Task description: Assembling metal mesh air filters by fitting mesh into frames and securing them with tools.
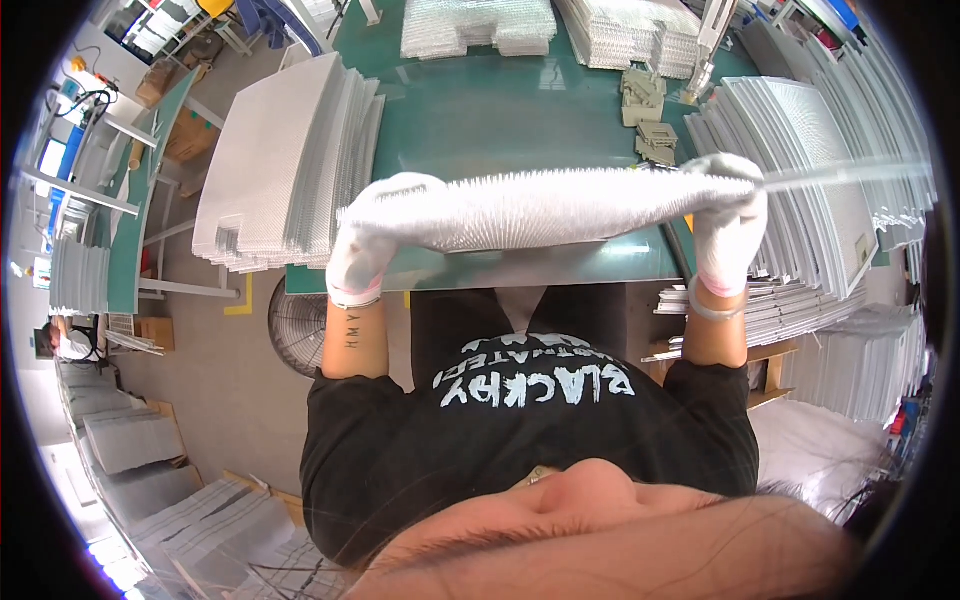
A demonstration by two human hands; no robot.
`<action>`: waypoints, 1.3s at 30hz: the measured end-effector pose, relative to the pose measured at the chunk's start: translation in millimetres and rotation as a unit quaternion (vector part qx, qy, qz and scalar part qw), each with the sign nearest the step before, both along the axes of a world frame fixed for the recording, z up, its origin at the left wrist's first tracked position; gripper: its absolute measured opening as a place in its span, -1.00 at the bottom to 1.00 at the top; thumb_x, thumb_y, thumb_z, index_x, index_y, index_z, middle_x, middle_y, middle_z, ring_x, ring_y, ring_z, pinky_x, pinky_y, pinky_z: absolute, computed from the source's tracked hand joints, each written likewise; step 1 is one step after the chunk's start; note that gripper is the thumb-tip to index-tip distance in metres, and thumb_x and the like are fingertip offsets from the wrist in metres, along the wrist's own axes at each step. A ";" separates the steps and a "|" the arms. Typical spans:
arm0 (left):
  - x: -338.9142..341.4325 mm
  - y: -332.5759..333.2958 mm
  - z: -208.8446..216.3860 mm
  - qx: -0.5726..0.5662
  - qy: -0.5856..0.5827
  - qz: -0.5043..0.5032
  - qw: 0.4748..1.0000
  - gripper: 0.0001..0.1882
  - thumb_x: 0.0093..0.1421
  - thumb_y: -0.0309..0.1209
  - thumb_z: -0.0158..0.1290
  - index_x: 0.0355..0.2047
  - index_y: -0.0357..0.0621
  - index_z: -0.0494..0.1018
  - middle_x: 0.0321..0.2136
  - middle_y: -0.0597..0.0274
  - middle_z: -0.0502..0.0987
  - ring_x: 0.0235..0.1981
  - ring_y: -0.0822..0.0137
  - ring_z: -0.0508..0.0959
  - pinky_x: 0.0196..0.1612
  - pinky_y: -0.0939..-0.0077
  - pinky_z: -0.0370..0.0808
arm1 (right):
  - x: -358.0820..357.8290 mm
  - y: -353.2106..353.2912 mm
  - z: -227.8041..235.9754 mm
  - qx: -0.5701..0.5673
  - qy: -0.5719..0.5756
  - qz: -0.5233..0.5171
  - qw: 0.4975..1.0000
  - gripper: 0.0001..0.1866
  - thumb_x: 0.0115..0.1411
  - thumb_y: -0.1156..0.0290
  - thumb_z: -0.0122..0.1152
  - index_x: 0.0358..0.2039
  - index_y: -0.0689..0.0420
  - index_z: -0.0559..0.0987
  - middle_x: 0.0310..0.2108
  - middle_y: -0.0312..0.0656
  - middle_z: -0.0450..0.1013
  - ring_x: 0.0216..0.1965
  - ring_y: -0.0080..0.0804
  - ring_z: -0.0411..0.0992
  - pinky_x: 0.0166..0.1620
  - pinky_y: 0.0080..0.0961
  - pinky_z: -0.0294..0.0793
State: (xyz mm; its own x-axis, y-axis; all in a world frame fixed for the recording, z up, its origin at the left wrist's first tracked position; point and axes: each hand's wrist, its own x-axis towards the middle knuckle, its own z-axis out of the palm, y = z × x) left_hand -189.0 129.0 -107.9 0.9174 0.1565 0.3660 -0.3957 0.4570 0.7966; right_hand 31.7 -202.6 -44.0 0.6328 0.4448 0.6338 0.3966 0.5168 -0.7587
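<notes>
My left hand and my right hand both wear white gloves. Between them they grip a white, finely ribbed panel by its two ends. It is held above the front edge of the green worktable, seen nearly edge-on. The fingers of both hands are closed round the ends, and part of each grip is hidden. A pale, blurred strip runs out to the right from beside my right hand; I cannot tell whether it belongs to the panel. Small olive-grey pieces lie just beyond the panel's right part.
To the left, a tall stack of white textured panels leans at the table edge. More panel stacks stand at the back and on the right. A round floor fan is below left. Another green table stands farther left.
</notes>
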 end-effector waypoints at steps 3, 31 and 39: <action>9.5 -16.8 27.3 0.282 -0.157 -0.115 0.939 -0.16 0.17 0.19 0.06 0.10 -0.42 0.38 0.12 -0.29 0.36 0.15 -0.17 0.38 0.22 -0.05 0.27 | -9.7 -1.5 10.5 -0.017 -0.044 0.065 0.997 -0.74 0.22 0.27 0.29 -0.39 0.22 0.52 -0.49 -0.07 0.51 -0.45 -0.30 0.50 -0.38 -0.42 0.51; 12.3 -54.5 62.4 0.315 -0.122 0.411 0.847 -0.77 0.00 -0.57 0.22 -0.29 -0.32 0.52 -0.31 0.01 0.59 -0.29 0.16 0.60 -0.24 0.33 0.54 | 15.8 19.2 14.0 -0.111 0.018 -0.094 0.989 -0.81 0.14 0.55 0.27 -0.23 0.31 0.59 -0.29 -0.23 0.55 -0.27 -0.53 0.48 -0.12 -0.55 0.46; 28.3 -51.9 68.1 0.295 -0.119 0.401 0.859 -0.83 -0.03 -0.70 0.14 -0.38 -0.33 0.53 -0.41 0.13 0.56 -0.39 0.29 0.54 -0.30 0.49 0.47 | 14.7 35.7 -14.1 -0.039 0.036 -0.117 0.992 -0.78 0.17 0.57 0.20 -0.15 0.30 0.55 -0.24 -0.24 0.50 -0.20 -0.53 0.43 -0.03 -0.57 0.40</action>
State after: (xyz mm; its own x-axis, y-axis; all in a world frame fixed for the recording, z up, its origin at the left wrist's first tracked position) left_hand -160.7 77.1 -39.7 0.4900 0.4265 0.7603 -0.5789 -0.4929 0.6496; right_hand 46.5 -166.9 -58.1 0.7667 0.3267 0.5527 0.4421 0.3557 -0.8234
